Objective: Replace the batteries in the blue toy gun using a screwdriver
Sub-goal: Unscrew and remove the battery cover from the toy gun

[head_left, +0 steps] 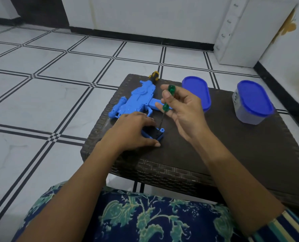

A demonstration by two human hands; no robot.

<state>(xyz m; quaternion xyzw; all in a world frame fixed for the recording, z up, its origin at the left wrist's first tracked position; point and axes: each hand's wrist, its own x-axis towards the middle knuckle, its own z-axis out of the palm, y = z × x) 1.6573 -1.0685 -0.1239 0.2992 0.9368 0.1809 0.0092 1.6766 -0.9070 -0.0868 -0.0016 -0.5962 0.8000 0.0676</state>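
Head view looks down on a dark woven counter (223,154) set on a white tiled floor (58,67) with black lines, white walls behind. One blue-lidded container (196,92) and a second container (254,102) stand at the right. The blue toy gun (136,100) lies far left, with a yellow-and-black handle (154,76) poking out behind it. The left hand (133,131) curls its fingers over a blue-and-black part (156,135) and grips it. The right hand (185,112) pinches the green screwdriver (168,100) in half-curled fingers, its tip down on that part.
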